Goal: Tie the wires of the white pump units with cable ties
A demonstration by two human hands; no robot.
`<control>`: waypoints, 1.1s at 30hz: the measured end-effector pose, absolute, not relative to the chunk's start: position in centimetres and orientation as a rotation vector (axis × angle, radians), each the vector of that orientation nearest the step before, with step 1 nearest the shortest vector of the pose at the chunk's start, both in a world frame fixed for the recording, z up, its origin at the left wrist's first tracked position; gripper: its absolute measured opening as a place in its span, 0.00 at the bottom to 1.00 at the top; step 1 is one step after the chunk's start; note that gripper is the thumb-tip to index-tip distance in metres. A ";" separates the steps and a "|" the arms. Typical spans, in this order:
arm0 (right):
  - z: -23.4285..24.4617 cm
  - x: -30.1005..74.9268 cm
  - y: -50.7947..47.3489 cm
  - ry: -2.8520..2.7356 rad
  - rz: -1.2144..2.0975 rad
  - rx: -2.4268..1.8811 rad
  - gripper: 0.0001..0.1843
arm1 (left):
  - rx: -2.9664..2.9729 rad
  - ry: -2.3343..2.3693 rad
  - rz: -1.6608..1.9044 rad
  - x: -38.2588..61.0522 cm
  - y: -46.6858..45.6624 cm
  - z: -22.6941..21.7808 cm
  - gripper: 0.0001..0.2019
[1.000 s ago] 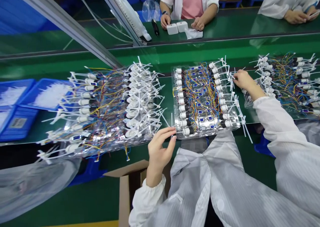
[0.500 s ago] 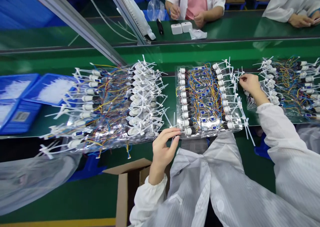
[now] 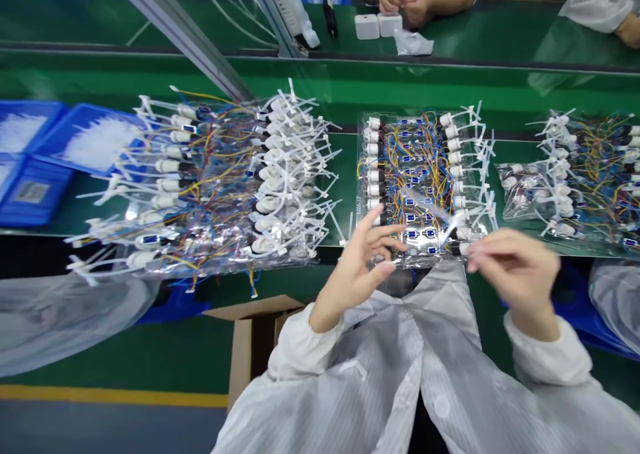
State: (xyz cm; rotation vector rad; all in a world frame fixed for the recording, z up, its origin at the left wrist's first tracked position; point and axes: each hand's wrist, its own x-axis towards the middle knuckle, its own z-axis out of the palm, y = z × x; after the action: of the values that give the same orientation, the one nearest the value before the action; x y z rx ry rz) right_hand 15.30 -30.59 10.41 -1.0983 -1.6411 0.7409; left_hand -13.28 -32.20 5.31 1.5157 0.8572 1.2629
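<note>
My left hand (image 3: 363,264) hovers over the near left corner of the middle tray, its fingers spread and nothing gripped. At the near right corner, my right hand (image 3: 515,267) pinches a white cable tie (image 3: 454,227), which is smeared by motion. Below both hands lies the clear plastic tray (image 3: 367,237), with two columns of white-and-black cylindrical parts and blue, yellow and red wires (image 3: 400,174) between them. White cable ties (image 3: 477,149) loop round parts of the right-hand column and stick outward. The near parts are partly hidden by my hands.
A stack of similar trays with tied parts (image 3: 215,194) stands on the left, beside blue bins (image 3: 83,164) of white ties. To the right are a bag of parts (image 3: 523,191) and another wired tray (image 3: 590,174). An open carton (image 3: 243,347) stands below. A co-worker's hands (image 3: 405,1) are opposite.
My right hand has moved from the far right edge of the tray to its near right corner. My left hand has shifted rightward over the tray, with fingers spread wider. The view has tilted down.
</note>
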 end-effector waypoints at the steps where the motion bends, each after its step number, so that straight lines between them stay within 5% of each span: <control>1: 9.4 13.2 -31.7 -1.669 0.831 -1.001 0.21 | 1.505 0.827 1.260 -12.6 -31.7 5.4 0.43; 5: 5.4 7.1 -33.3 -1.619 1.086 -0.805 0.25 | 1.569 0.896 1.405 -12.2 -30.9 5.1 0.17; 7: 4.4 5.9 -32.6 -1.635 1.124 -0.756 0.21 | 1.589 1.002 1.481 -13.3 -31.0 4.8 0.12; 10: 4.2 5.5 -30.3 -1.786 1.043 -0.807 0.07 | 1.571 1.228 1.429 -15.5 -30.9 4.3 0.12; 20: 3.2 1.3 -24.1 -2.665 0.222 -1.049 0.19 | 1.513 1.455 1.309 -17.9 -29.5 2.1 0.17; 33: 1.9 1.9 -22.9 -2.514 0.170 -0.912 0.13 | 1.352 1.468 1.400 -17.7 -28.1 -0.3 0.10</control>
State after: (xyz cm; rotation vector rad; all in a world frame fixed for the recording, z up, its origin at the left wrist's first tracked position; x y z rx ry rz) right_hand 1.92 -22.91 1.93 -0.9122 -2.5142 0.1699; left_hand -17.67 -28.09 -0.33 1.3515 1.4676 1.3996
